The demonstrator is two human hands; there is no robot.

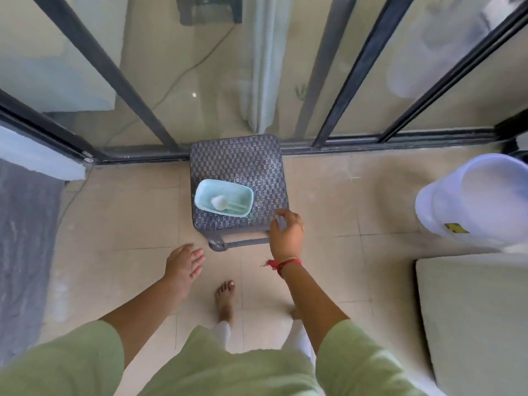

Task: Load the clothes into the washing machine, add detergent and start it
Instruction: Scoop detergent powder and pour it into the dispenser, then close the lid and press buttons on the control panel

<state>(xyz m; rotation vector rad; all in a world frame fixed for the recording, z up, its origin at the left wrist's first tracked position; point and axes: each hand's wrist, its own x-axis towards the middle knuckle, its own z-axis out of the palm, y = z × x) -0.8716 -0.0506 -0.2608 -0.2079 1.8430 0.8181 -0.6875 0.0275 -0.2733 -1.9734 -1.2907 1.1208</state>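
The mint-green rectangular plastic tub of white detergent powder, scoop inside, sits toward the near left corner of the dark woven plastic stool. The right hand hovers over the near right corner, fingers loosely curled, apparently empty. The left hand hangs open, empty. Best pinch the scoop's handle and lift it level against spills.

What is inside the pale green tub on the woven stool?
The tub holds a matching scoop, its bowl heaped with white powder. The tub floor beneath the scoop is covered and cannot be seen.
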